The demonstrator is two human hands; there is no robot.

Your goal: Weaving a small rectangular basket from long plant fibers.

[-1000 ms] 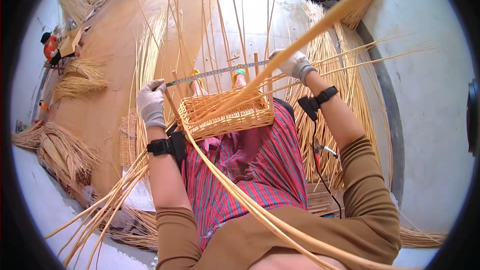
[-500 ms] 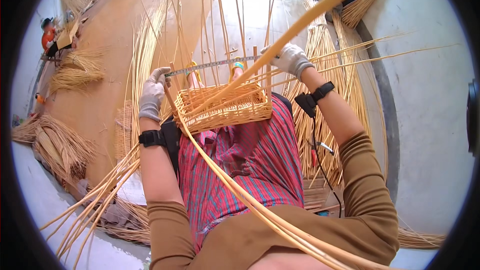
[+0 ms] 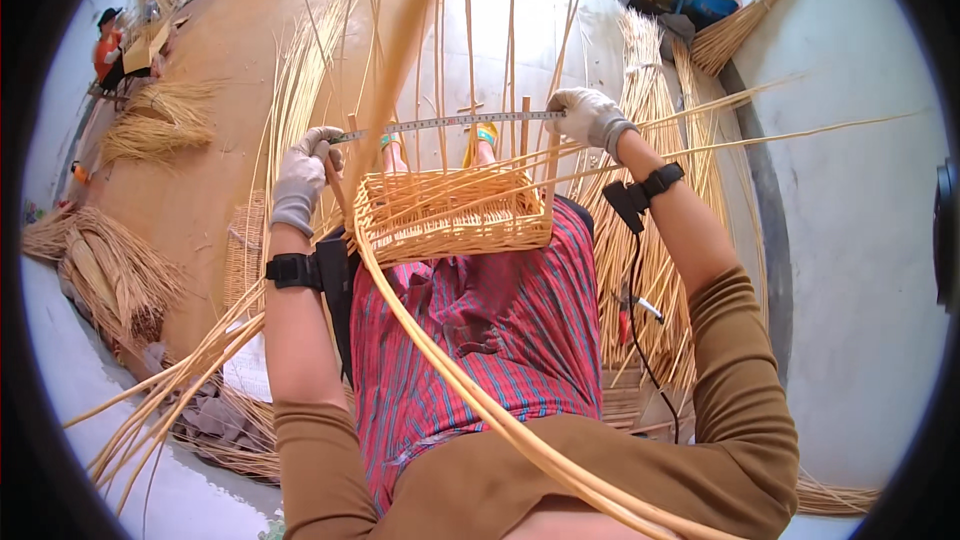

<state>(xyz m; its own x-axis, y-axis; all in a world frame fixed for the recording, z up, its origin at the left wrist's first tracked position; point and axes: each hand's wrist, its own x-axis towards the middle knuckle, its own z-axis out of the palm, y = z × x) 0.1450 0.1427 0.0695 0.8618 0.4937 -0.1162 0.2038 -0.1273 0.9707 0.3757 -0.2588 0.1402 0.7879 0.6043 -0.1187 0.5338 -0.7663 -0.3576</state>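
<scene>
Shifted since the earlier frame: metal ruler [image 3: 450, 122] now stretched level across the upright stakes, left hand [image 3: 300, 175] drawn a little outward and lower, long thick cane [image 3: 400, 60] swung from a rightward slant to nearly upright. Left hand, in a pale work glove, fingers curled and pinching the left end of the ruler beside a corner stake. Right hand [image 3: 590, 118], likewise gloved, fingers closed on the right end of the ruler, just above the far right corner of the basket [image 3: 450, 215]. Black wrist straps on both forearms, a cable trailing down from the right one. Basket a shallow rectangular woven tray of pale cane, resting on the lap over a red striped cloth [image 3: 480, 330], unwoven stakes rising from its rim and fanning upward and to the right. Ruler held just above the far rim, touching several stakes. Second thick cane curving from the basket's left side down across the lap to the lower edge.

Floor [image 3: 230, 70] of bare tan concrete, strewn with loose cane strands. Bundles of straw-coloured cane [image 3: 150, 130] heaped at left; more bundles lying along the pale wall [image 3: 850, 240] at right. Yellow box and blue tub [image 3: 710, 0] at upper right. Another person in an orange top [image 3: 105, 50] seated far off at upper left.
</scene>
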